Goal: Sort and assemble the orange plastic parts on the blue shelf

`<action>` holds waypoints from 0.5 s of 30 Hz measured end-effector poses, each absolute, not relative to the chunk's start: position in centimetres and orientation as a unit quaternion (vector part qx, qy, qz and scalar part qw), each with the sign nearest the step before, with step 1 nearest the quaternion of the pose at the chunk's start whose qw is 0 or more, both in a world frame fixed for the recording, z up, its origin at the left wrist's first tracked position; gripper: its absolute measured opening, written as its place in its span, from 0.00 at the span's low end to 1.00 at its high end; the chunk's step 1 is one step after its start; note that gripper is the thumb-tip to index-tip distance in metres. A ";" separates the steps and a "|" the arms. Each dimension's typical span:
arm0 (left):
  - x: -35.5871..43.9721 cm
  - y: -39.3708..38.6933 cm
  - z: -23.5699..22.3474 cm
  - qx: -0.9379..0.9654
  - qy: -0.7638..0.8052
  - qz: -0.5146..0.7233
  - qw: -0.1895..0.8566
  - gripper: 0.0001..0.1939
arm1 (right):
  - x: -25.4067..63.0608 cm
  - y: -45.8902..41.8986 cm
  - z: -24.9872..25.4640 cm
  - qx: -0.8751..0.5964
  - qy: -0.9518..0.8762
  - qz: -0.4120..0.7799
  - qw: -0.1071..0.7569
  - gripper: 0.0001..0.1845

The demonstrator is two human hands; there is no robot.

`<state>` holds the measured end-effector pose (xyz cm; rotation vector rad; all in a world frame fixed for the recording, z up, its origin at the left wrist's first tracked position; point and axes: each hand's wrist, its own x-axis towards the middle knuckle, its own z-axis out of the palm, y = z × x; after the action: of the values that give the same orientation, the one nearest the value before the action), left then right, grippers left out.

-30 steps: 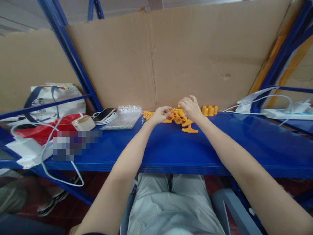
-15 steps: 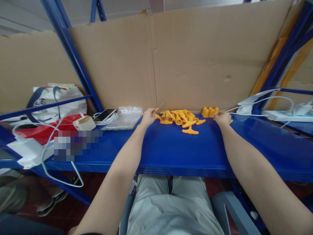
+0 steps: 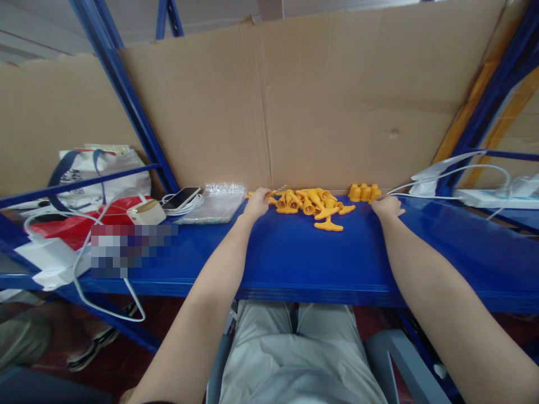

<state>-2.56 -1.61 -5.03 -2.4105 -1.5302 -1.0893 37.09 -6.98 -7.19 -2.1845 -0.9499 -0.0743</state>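
Note:
My left hand (image 3: 257,203) is closed round the yellow T-shaped handle of a corkscrew (image 3: 280,187), whose thin metal spiral points right, almost level. Just right of that hand lies a pile of yellow T-handles and hollow cone-shaped pieces (image 3: 309,201) on the blue shelf. One T-handle (image 3: 328,224) lies nearest the front of the pile. Farther right, several yellow cup-shaped caps (image 3: 360,192) stand grouped against the cardboard. My right hand (image 3: 386,206) is at their right end, its fingertips pinched on the outermost cap (image 3: 374,193); the fingers partly hide it.
Cardboard (image 3: 337,101) walls off the back of the blue shelf (image 3: 311,261). To the left are clear plastic bags (image 3: 221,202), a phone (image 3: 182,198) on coiled cable and a power bank (image 3: 146,212). A white power strip (image 3: 497,198) lies right. Another person's leg (image 3: 63,336) shows lower left.
The corkscrew in my left hand has tipped down from a slanted pose to nearly level, as that hand shifted slightly right. My right hand remains beside the caps with a small shift.

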 end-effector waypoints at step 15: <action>-2.4 -3.1 -4.2 -0.773 -0.522 -0.348 0.094 0.18 | 36.7 -6.9 -6.6 -0.881 -0.373 0.063 0.284 0.21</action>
<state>-2.43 -3.08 -4.16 -2.2938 -1.5479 -1.0323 36.71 -6.88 -6.63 -2.3575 -0.9966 0.1693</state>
